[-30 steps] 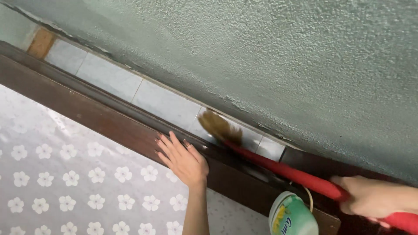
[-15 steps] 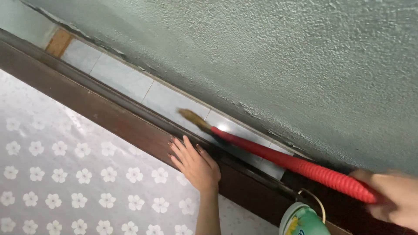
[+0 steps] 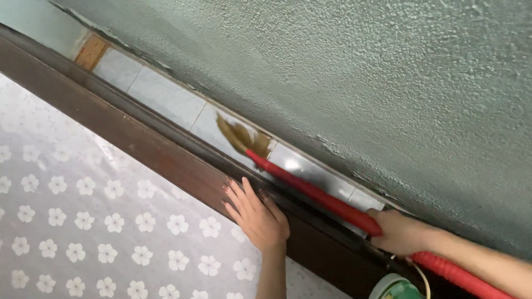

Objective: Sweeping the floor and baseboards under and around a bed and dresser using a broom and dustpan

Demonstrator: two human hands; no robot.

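Pale tiles (image 3: 166, 97) meet brush (image 3: 310, 191), seemingly gripped by closed right hand (image 3: 400, 232); left hand (image 3: 257, 216) spreads flat on wooden frame (image 3: 138, 147).

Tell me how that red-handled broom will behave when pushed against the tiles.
The broom's tan bristles fan flat on the pale tiles, so they likely flex easily. The ribbed red handle looks straight and stiff, and probably grips well in the right hand.
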